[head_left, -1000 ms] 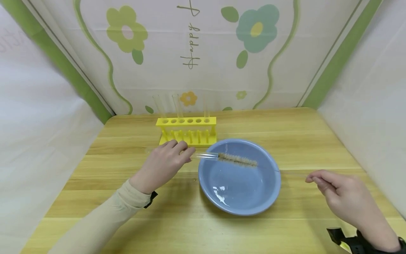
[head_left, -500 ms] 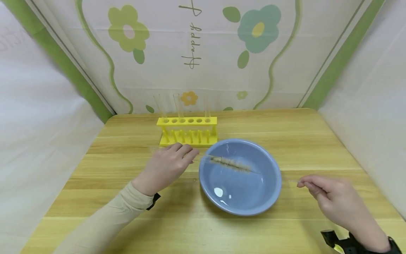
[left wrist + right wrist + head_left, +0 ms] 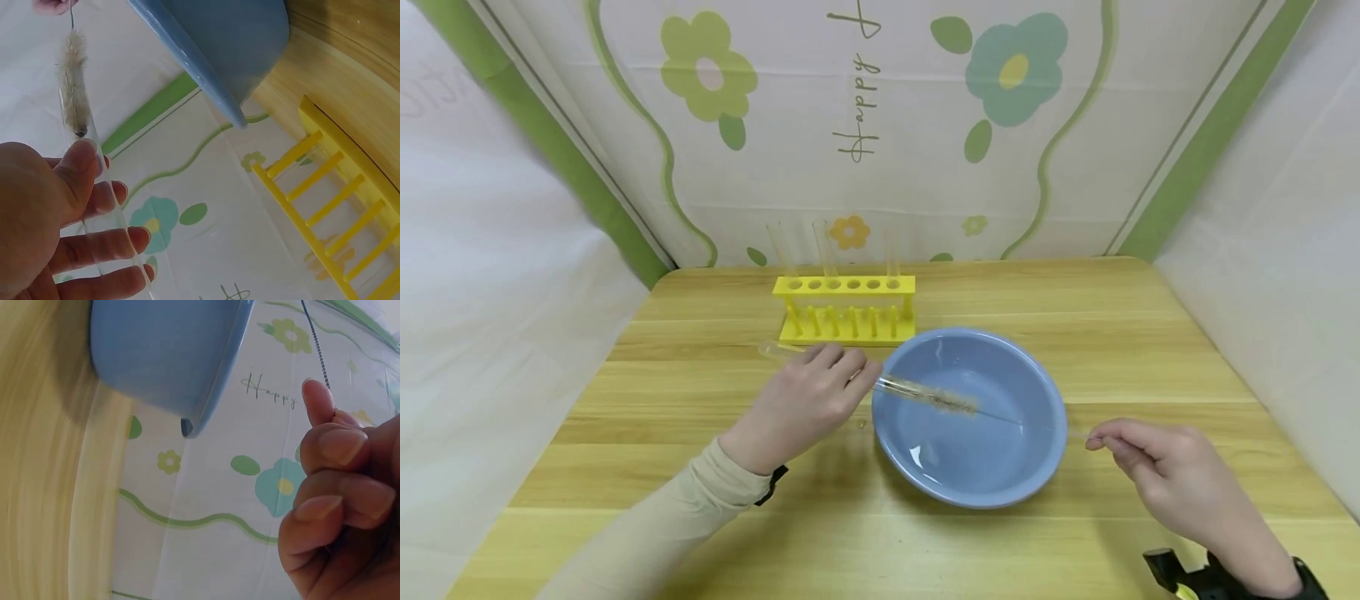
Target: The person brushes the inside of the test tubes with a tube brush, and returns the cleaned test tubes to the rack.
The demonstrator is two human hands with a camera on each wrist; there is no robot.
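Note:
My left hand (image 3: 805, 404) grips a clear glass test tube (image 3: 891, 384), its mouth over the blue basin (image 3: 970, 498) and its rounded end past the hand's far side. A bristly test tube brush (image 3: 953, 402) sits partly inside that mouth. In the left wrist view the brush's tip reaches down near the thumb, while some bristles stand outside the tube (image 3: 106, 206). Beyond the basin's right rim my right hand (image 3: 1172, 475) pinches the brush's thin wire handle. The right wrist view has the twisted wire (image 3: 317, 347) rising from the fingertips, other fingers curled.
Behind the left hand a yellow test tube rack (image 3: 846, 286) holds 3 clear tubes upright or slightly leaning. A few small drops (image 3: 861, 424) lie on the wooden table (image 3: 820, 550) left of the basin. A printed curtain (image 3: 910, 183) closes off the back.
The right hand has moved left, pushing the brush from the tube's mouth partly into the tube. The left hand has shifted slightly right, and the tube now slants down more toward the basin.

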